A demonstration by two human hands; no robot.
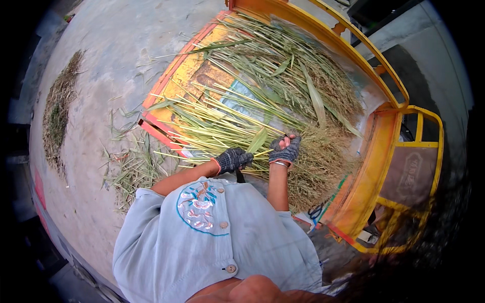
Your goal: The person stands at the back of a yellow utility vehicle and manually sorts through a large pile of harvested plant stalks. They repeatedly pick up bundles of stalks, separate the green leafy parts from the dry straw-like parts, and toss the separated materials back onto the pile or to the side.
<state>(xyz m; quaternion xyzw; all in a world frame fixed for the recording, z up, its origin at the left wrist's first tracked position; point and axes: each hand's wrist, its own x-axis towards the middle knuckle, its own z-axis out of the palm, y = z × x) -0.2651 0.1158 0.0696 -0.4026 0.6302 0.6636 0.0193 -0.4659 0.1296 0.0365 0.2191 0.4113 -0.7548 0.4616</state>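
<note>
My left hand (233, 160), in a dark grey knitted glove, is closed at the base of a broad green leaf (258, 141) on a stalk. To its right my right hand (285, 149), in a matching glove with bare fingertips, is curled shut around a stalk, fingers turned upward. Beneath and beyond both hands lies a loose layer of long yellow-green stalks (212, 126), their cut ends to the left. Their bushy brownish seed heads (318, 161) spread out to the right. Just what sits inside each fist is partly hidden.
A second pile of stalks (283, 65) covers the far part of the yellow cart bed (174, 101). Yellow rails (371, 45) edge its right side. Scissors (315, 211) lie by the near right edge. Stripped leaves (136, 177) and a heap of dried plants (58, 113) lie on the concrete.
</note>
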